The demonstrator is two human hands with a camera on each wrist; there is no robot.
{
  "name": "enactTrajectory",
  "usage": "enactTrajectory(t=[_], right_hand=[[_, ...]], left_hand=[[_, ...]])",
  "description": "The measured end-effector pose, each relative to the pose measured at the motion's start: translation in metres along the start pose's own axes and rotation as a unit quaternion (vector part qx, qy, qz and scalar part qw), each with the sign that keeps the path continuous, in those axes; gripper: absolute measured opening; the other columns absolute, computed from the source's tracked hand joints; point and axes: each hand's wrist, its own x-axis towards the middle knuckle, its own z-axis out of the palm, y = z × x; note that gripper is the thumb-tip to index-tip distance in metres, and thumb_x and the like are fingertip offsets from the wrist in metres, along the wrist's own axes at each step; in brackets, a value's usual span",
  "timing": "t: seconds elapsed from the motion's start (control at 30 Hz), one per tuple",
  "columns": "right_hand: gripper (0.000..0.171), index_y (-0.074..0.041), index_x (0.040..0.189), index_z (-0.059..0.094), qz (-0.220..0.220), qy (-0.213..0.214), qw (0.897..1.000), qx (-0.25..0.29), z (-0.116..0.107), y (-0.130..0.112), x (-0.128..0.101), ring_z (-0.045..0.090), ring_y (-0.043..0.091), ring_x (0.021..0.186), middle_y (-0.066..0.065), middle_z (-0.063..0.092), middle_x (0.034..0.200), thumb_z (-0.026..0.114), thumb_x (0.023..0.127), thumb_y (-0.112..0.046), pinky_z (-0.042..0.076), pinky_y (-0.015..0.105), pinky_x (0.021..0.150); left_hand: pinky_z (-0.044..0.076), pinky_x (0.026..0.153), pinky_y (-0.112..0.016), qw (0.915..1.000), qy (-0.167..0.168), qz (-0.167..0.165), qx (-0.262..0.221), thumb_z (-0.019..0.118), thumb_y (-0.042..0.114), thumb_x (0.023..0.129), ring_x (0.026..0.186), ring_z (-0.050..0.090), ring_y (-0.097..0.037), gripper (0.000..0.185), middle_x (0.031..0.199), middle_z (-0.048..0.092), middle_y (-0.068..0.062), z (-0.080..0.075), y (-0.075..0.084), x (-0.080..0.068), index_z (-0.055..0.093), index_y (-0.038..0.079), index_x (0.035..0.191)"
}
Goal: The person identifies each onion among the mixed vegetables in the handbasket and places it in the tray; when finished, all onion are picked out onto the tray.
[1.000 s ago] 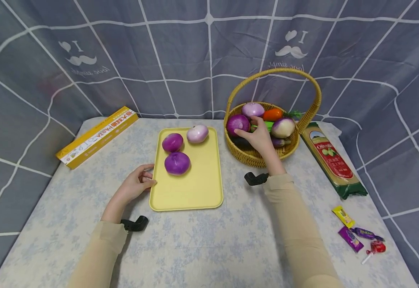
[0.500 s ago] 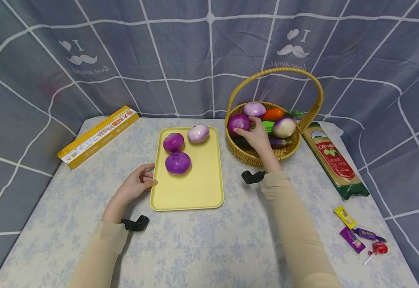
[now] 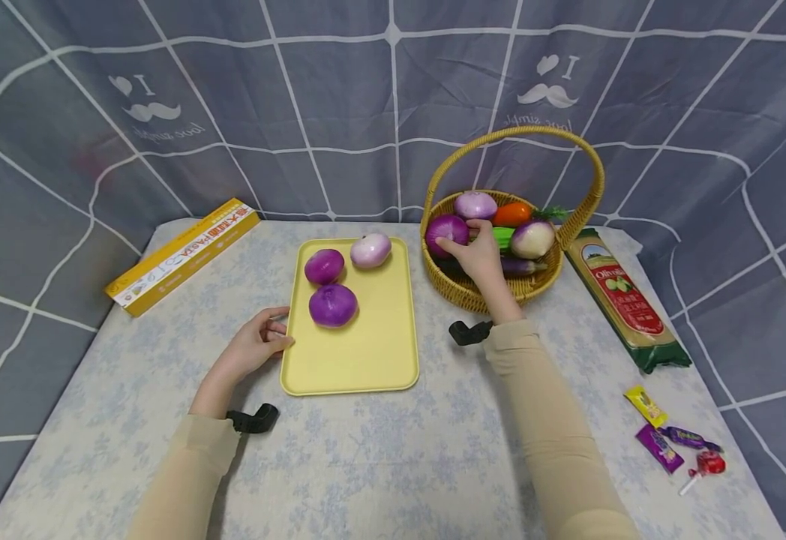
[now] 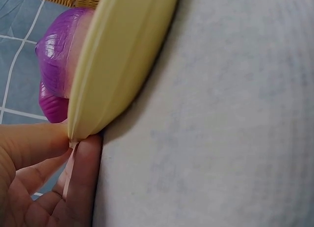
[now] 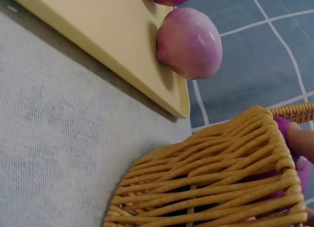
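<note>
A wicker basket (image 3: 474, 298) with a tall handle stands at the back right of the table. My right hand (image 3: 469, 241) reaches into it, thumb and fingers curled round a dark purple onion (image 3: 445, 229). In the right wrist view a fingertip (image 5: 300, 138) lies on that onion behind the basket's wall (image 5: 211, 178). A yellow tray (image 3: 366, 352) at the centre carries two purple onions (image 3: 324, 266) (image 3: 333, 305) and a pale one (image 3: 370, 250). My left hand (image 3: 273, 334) pinches the tray's left rim (image 4: 117, 60), seen close in the left wrist view.
The basket also holds a pale onion (image 3: 475, 204), a carrot (image 3: 511, 214) and a turnip (image 3: 531, 238). A yellow box (image 3: 180, 255) lies at the back left, a pasta packet (image 3: 625, 300) right of the basket, and several sweets (image 3: 676, 439) at the front right.
My right hand has shifted a little left inside the basket and closed round the dark purple onion. The left hand and tray have not moved.
</note>
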Motion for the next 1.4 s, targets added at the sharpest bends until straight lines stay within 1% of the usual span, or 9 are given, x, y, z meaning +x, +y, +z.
enactTrajectory(t=[0.2,0.47,0.63,0.77,0.93,1.1,1.2,1.27,1.4], right_hand=[[0.073,0.001,0.136,0.043,-0.005,0.007,1.000,-0.003,-0.003,0.000,-0.005,0.047,0.034,0.123,0.022,0.048,0.134,0.080,0.082,-0.029,0.042,0.045,0.107],[0.074,-0.002,0.137,0.043,-0.017,0.007,1.000,0.000,-0.014,-0.004,-0.019,0.052,0.035,0.120,0.020,0.049,0.136,0.082,0.080,-0.031,0.046,0.045,0.105],[0.075,-0.006,0.138,0.043,-0.025,0.003,1.000,0.008,-0.018,-0.013,-0.032,0.054,0.035,0.115,0.018,0.048,0.136,0.083,0.079,-0.031,0.048,0.045,0.102],[0.074,-0.008,0.137,0.044,-0.041,-0.011,0.999,0.024,-0.015,-0.025,-0.046,0.054,0.033,0.115,0.017,0.048,0.135,0.084,0.079,-0.031,0.049,0.045,0.101],[0.074,-0.006,0.137,0.044,-0.056,-0.034,0.997,0.045,-0.008,-0.033,-0.062,0.056,0.031,0.111,0.016,0.049,0.132,0.084,0.079,-0.028,0.052,0.043,0.099],[0.073,-0.005,0.136,0.045,-0.055,-0.057,0.995,0.057,0.006,-0.035,-0.074,0.058,0.029,0.109,0.015,0.053,0.128,0.085,0.078,-0.026,0.055,0.042,0.093],[0.073,-0.007,0.137,0.047,-0.056,-0.078,0.994,0.051,0.016,-0.034,-0.078,0.057,0.029,0.110,0.014,0.054,0.127,0.085,0.078,-0.028,0.055,0.042,0.092],[0.073,-0.008,0.138,0.049,-0.054,-0.096,0.993,0.041,0.024,-0.032,-0.080,0.059,0.029,0.111,0.014,0.056,0.126,0.085,0.078,-0.030,0.054,0.041,0.093],[0.072,-0.008,0.139,0.051,-0.058,-0.128,0.990,0.028,0.042,-0.026,-0.082,0.062,0.031,0.114,0.014,0.059,0.130,0.084,0.078,-0.030,0.054,0.042,0.096]], left_hand=[[0.055,0.071,-0.023,1.0000,0.002,0.005,0.000,0.061,0.009,0.097,0.086,0.055,-0.017,0.062,0.109,0.053,-0.015,0.001,-0.001,0.001,0.032,0.003,0.152],[0.056,0.071,-0.023,0.9999,0.004,0.011,0.003,0.061,0.009,0.097,0.086,0.055,-0.017,0.062,0.108,0.053,-0.015,-0.002,0.000,0.000,0.033,0.003,0.152],[0.056,0.071,-0.023,0.9999,0.004,0.012,0.002,0.062,0.009,0.097,0.085,0.056,-0.016,0.063,0.108,0.053,-0.015,-0.003,-0.001,-0.001,0.033,0.002,0.152],[0.056,0.071,-0.023,0.9999,0.005,0.009,-0.001,0.062,0.009,0.097,0.085,0.056,-0.016,0.063,0.108,0.053,-0.015,-0.003,-0.002,-0.001,0.032,0.003,0.152],[0.056,0.072,-0.023,0.9999,0.000,0.007,-0.008,0.062,0.010,0.097,0.086,0.056,-0.016,0.064,0.109,0.053,-0.016,-0.003,-0.001,-0.001,0.032,0.003,0.152],[0.056,0.071,-0.024,0.9999,-0.006,0.006,-0.008,0.062,0.010,0.096,0.085,0.056,-0.017,0.065,0.110,0.053,-0.016,-0.003,0.000,0.000,0.031,0.003,0.153],[0.055,0.070,-0.024,0.9999,-0.005,0.009,-0.008,0.063,0.010,0.096,0.084,0.056,-0.016,0.065,0.109,0.053,-0.016,-0.003,-0.002,0.001,0.031,0.003,0.153],[0.055,0.070,-0.024,0.9999,-0.005,0.010,-0.009,0.062,0.009,0.096,0.084,0.056,-0.016,0.065,0.109,0.053,-0.016,-0.003,-0.003,0.001,0.031,0.003,0.153],[0.055,0.070,-0.024,0.9999,-0.003,0.011,-0.012,0.062,0.008,0.096,0.084,0.056,-0.016,0.064,0.109,0.053,-0.016,-0.002,-0.004,0.001,0.032,0.002,0.152]])
